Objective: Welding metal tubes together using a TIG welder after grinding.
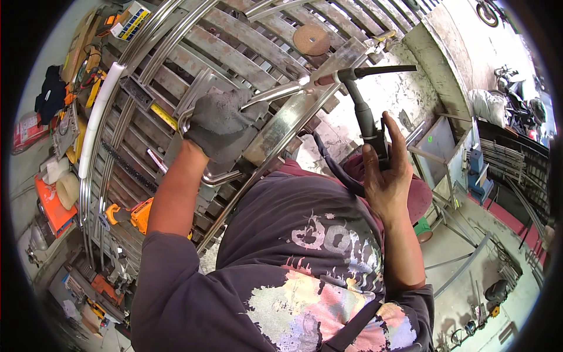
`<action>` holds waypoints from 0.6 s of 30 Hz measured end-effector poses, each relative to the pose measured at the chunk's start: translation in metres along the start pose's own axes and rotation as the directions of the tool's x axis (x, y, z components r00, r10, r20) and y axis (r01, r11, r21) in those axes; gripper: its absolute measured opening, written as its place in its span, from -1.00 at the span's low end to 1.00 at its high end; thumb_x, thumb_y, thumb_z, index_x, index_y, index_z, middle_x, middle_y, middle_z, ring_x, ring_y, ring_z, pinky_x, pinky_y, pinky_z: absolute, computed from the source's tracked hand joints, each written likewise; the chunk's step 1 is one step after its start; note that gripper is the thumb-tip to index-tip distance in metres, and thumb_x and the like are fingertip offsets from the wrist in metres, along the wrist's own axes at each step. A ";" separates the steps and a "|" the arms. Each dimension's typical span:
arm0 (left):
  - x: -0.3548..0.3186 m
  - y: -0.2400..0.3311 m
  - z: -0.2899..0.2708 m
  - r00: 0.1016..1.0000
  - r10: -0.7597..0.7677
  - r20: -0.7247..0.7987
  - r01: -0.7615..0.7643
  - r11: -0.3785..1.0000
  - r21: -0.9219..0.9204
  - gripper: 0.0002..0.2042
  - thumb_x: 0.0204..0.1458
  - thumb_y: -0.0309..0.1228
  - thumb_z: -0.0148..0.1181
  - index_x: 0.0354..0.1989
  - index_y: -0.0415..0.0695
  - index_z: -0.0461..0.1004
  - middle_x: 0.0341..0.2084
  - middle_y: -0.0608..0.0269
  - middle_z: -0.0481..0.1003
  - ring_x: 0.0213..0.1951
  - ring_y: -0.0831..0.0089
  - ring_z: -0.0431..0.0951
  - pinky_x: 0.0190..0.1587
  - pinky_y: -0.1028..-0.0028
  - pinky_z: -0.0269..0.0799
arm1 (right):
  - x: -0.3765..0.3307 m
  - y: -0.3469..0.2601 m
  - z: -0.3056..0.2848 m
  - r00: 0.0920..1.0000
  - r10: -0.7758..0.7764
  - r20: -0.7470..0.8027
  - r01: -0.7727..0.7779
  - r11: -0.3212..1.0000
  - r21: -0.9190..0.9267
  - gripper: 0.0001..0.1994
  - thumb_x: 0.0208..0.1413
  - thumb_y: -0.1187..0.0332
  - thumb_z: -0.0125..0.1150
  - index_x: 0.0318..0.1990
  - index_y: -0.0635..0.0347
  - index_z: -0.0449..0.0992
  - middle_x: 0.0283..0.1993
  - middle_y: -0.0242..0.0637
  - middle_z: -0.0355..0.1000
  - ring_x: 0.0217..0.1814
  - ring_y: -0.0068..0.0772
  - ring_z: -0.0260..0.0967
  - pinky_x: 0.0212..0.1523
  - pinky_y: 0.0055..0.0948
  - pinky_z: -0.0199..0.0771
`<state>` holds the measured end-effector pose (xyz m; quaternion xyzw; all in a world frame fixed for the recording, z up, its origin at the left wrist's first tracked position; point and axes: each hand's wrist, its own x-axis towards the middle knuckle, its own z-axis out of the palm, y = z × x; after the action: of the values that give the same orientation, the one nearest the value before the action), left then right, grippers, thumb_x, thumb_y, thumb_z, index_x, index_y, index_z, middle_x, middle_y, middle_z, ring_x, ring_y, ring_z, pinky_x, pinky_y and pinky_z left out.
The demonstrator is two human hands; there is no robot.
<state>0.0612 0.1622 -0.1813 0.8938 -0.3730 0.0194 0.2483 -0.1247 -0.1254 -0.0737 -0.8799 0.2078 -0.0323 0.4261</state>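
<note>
My left hand [223,124], in a dark grey work glove, is closed on a polished bent steel tube [278,92]. The tube's end meets a flat shiny metal bar [275,132] running diagonally along the bench edge. In my bare right hand [390,170] is a black TIG welding torch [362,111], gripped by its handle with some fingers extended. Its pinkish nozzle [326,79] points left, close to the tube's end, and its long back cap sticks out to the right. From the handle a dark cable [337,167] loops down in front of my body.
Beneath the work is a slatted metal bench [234,61] bearing a round brown disc [311,40], a yellow tape measure or level [163,117] and an orange power tool [141,216]. Long polished tubes [155,26] lie along the left. A metal frame stand [448,141] is at the right.
</note>
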 end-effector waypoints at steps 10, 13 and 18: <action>0.036 -0.014 -0.023 0.985 0.136 0.109 -0.144 0.988 0.062 -0.74 0.16 -0.08 0.36 -0.21 -0.01 0.67 -0.42 0.13 0.62 -0.35 0.09 0.62 -0.28 0.18 0.55 | 0.007 0.003 0.012 0.992 -0.104 -0.070 0.106 0.994 0.018 -0.38 0.29 0.53 0.26 0.49 0.10 0.27 0.21 0.09 0.54 0.19 -0.09 0.61 0.17 -0.28 0.55; 0.042 -0.025 -0.019 0.982 0.082 0.170 -0.069 0.994 -0.084 -0.71 0.17 -0.04 0.37 -0.22 -0.01 0.67 -0.47 0.15 0.61 -0.40 0.11 0.63 -0.34 0.22 0.56 | 0.004 0.000 0.013 0.998 0.060 -0.017 -0.058 0.992 0.110 -0.39 0.30 0.53 0.26 0.49 0.10 0.27 0.20 0.10 0.55 0.19 -0.07 0.62 0.17 -0.27 0.56; 0.048 -0.036 -0.014 0.975 0.140 0.175 -0.114 0.982 -0.150 -0.74 0.15 -0.12 0.41 -0.21 -0.05 0.67 -0.46 0.13 0.62 -0.43 0.11 0.64 -0.35 0.22 0.55 | 0.003 0.008 0.024 0.993 0.113 -0.021 -0.107 0.977 0.183 -0.40 0.30 0.53 0.27 0.48 0.10 0.29 0.19 0.09 0.56 0.18 -0.07 0.62 0.17 -0.27 0.57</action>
<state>0.1221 0.1583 -0.1735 0.8464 -0.4514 -0.0739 0.2727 -0.1192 -0.1132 -0.0956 -0.8238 0.2591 -0.0412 0.5025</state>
